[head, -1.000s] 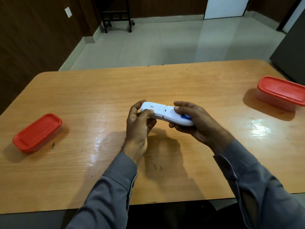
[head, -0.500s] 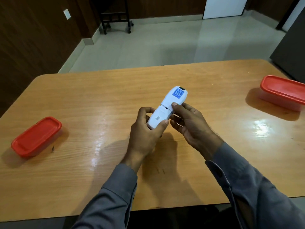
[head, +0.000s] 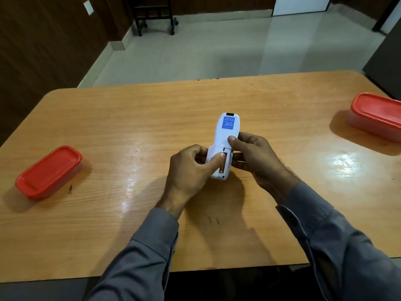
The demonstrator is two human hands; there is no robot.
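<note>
Has swung the remote (head: 225,135) round within the last second: from lying crosswise between the hands to pointing straight away, back up, blue label at the far end. Holds it over the middle of the counter (head: 130,118); cannot tell whether the near end touches the wood. Has opened the battery bay too (shut half a second ago), baring an orange battery (head: 223,162). Grips the near end with the left hand (head: 186,170), fingers curled round the edge, thumb laid on the battery. Clamps the middle with the right hand (head: 258,161), thumb on the back, fingers beneath. Cannot tell where the cover went. Looks set for prising the battery out next, probably with that left thumb. Leaves the left box (head: 48,171) and the right box (head: 377,114) well apart at either end, untouched.
</note>
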